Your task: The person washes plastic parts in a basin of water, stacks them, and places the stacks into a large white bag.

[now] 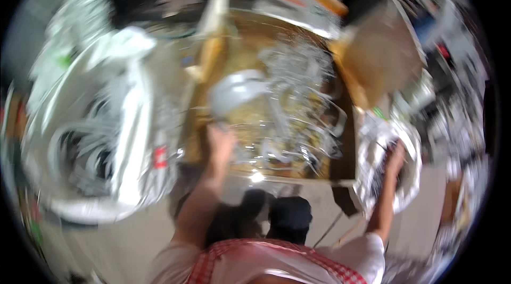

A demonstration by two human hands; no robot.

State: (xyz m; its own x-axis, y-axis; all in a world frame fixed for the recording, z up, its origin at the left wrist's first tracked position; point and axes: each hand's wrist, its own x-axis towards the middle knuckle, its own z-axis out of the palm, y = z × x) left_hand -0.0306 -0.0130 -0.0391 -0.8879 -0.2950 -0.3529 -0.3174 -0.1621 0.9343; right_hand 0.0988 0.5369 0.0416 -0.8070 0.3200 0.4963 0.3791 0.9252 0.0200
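Note:
A white curved plastic piece [238, 91], blurred by motion, hangs over the left part of an open cardboard box [348, 145]. My left hand [221, 143] is at its near edge and looks closed on it, though the fingers are smeared. Clear and whitish loops of plastic strip [298, 71] lie tangled inside the box, mostly on its right side. To the right of the box, my right hand [395, 157] reaches into a white plastic bag [411, 177] with dark contents. Its fingertips are too blurred to make out.
At the left stands a large tub lined with a white bag [136, 140], holding coiled pale tubing or strips [88, 151]. A raised cardboard flap [380, 52] rises at the box's right. Behind the box sits a white and orange package [298, 5]. Clutter fills the far right.

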